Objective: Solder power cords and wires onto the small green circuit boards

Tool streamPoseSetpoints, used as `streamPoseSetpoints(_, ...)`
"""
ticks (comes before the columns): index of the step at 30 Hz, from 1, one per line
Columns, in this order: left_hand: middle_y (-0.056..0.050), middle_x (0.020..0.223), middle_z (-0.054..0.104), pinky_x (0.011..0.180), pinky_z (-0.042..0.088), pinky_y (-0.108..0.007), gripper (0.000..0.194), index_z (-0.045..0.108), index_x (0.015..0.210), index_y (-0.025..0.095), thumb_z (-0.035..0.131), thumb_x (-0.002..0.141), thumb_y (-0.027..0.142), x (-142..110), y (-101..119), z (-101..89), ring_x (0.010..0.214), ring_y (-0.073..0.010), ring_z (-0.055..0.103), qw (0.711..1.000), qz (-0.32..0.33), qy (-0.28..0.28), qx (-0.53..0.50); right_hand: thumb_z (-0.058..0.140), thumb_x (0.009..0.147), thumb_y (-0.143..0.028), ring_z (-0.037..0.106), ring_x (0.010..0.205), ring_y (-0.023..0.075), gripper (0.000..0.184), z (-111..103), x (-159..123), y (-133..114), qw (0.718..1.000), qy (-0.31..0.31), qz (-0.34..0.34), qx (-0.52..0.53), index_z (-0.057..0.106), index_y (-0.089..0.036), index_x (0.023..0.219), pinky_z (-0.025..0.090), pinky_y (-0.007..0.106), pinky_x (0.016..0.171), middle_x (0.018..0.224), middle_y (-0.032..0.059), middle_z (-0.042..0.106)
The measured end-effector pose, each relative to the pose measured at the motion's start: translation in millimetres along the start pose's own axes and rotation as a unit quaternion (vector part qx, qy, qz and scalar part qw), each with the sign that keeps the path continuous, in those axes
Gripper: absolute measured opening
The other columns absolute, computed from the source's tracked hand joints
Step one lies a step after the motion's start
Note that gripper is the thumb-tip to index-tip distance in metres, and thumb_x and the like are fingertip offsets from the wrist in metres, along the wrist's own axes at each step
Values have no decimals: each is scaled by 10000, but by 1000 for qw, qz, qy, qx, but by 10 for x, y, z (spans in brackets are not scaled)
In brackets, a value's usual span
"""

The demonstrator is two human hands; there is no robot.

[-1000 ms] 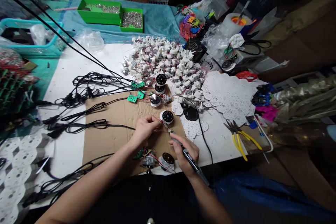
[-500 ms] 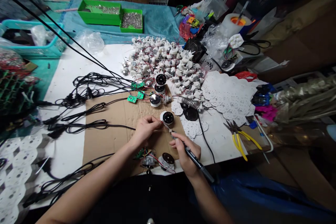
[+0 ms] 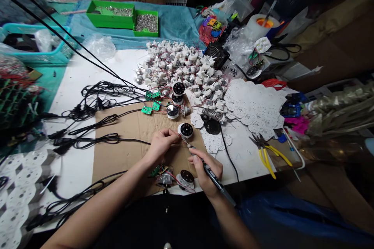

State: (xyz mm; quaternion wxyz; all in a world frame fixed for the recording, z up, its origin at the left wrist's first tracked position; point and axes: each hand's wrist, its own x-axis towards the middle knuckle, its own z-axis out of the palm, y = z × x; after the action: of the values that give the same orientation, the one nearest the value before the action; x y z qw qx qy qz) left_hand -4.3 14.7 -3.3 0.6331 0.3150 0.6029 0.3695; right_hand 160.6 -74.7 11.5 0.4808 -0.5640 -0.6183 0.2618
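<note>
My right hand (image 3: 209, 169) is closed around a soldering iron (image 3: 214, 179), a dark pen-shaped tool with a grey rear end. Its thin metal tip points up and left to the lower edge of a round white part with a black slotted disc (image 3: 186, 130). My left hand (image 3: 165, 141) is closed in a pinch just left of that edge; what lies between the fingertips is too small to make out. Beneath both hands is a cardboard sheet (image 3: 117, 159). Similar black-disc parts (image 3: 172, 111) stand farther back, beside small green circuit boards (image 3: 147, 110) with wires.
Behind lies a heap of white motor-like parts (image 3: 178, 64). White perforated plates (image 3: 254, 105) and yellow-handled pliers (image 3: 266, 155) lie right; black cords (image 3: 102, 138) run left. A metal coil (image 3: 212, 114) sits near the heap. Another black-disc part (image 3: 187, 177) is at the front edge.
The soldering iron and my right hand have shifted very slightly. My left hand stays in nearly the same place beside the black-disc part.
</note>
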Motion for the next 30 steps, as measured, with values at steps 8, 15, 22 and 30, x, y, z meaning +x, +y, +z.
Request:
streamPoseSetpoints(8, -72, 749, 740, 617, 451, -250, 199, 649, 557, 157, 786, 528, 299, -3, 10, 13, 655, -150, 614, 1000, 4, 4, -11, 535, 966, -169, 742, 683, 168, 273, -148, -36, -8, 998, -7, -52, 20, 727, -217, 1154, 626, 280, 633, 799, 27, 773)
streamPoseSetpoints(15, -84, 783, 747, 623, 453, -253, 188, 645, 554, 159, 779, 536, 289, -6, 3, 10, 698, -171, 641, 1000, 0, 1, -8, 531, 948, -138, 736, 688, 161, 295, -203, 3, -37, 997, 22, -78, 14, 721, -225, 1156, 611, 276, 643, 799, 18, 768)
streamPoseSetpoints(22, -74, 741, 734, 636, 472, -257, 182, 647, 551, 159, 773, 538, 289, -3, 14, 12, 668, -161, 637, 1000, 6, -4, -14, 557, 948, -140, 738, 707, 175, 302, -177, 29, 33, 993, 30, -109, -35, 699, -232, 1197, 614, 297, 669, 833, 32, 773)
streamPoseSetpoints(30, -75, 742, 734, 637, 488, -260, 190, 637, 561, 163, 780, 558, 288, -12, 18, 10, 664, -160, 648, 1000, 7, -17, -14, 629, 936, -127, 735, 887, 215, 417, -84, 120, 204, 983, 34, -132, -124, 603, -231, 1340, 633, 361, 812, 1030, 90, 747)
